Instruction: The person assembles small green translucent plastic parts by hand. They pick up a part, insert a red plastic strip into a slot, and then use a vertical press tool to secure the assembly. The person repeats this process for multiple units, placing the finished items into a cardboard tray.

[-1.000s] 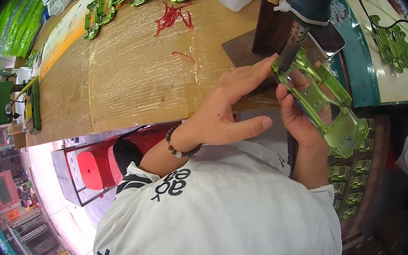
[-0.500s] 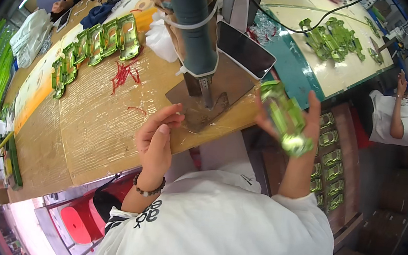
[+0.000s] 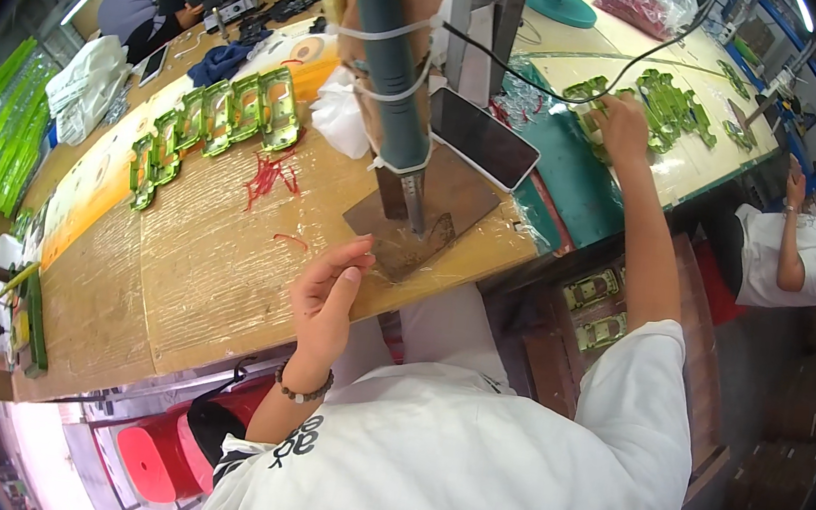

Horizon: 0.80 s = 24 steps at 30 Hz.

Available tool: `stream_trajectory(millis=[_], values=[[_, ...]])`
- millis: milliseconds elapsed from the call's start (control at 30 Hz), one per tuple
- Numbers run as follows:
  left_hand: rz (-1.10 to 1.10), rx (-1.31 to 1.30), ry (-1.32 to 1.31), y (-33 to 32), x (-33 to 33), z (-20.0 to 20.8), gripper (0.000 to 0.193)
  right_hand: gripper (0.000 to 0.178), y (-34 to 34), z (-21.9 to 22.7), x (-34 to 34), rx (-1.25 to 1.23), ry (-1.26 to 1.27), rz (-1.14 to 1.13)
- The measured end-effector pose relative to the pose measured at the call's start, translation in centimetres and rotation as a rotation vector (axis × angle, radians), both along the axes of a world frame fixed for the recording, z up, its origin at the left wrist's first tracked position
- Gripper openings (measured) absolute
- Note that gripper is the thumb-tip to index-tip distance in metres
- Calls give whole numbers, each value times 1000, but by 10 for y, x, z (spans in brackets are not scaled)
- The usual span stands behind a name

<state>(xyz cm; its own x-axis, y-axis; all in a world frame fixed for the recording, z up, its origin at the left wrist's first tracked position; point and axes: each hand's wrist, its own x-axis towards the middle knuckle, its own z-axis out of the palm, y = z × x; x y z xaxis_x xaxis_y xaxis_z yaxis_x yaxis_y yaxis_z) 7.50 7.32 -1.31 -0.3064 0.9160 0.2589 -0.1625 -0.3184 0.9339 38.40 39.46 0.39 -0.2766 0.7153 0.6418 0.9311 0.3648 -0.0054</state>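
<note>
Right hand stretched to far right, placed at a green part on the pile's left end; whether it's gripped by the fingers can't quite be told. Left hand held with fingers loosely parted by surface's near edge, left of tool.

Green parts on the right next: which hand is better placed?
Probably the right hand: it is at those green parts, while the left hand is nearer the dark plate.
</note>
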Motion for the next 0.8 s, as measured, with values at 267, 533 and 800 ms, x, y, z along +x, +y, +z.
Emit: stream_trajectory(millis=[267, 533, 800], values=[[91, 7, 660, -6, -33, 30, 24, 42, 35, -28, 77, 139, 143, -122], [717, -502, 1401, 55, -246, 54, 61, 29, -225, -11, -62, 721, 494, 714], [699, -917, 1243, 143, -233, 45, 81, 14, -293, 13, -226, 51, 291, 1207]])
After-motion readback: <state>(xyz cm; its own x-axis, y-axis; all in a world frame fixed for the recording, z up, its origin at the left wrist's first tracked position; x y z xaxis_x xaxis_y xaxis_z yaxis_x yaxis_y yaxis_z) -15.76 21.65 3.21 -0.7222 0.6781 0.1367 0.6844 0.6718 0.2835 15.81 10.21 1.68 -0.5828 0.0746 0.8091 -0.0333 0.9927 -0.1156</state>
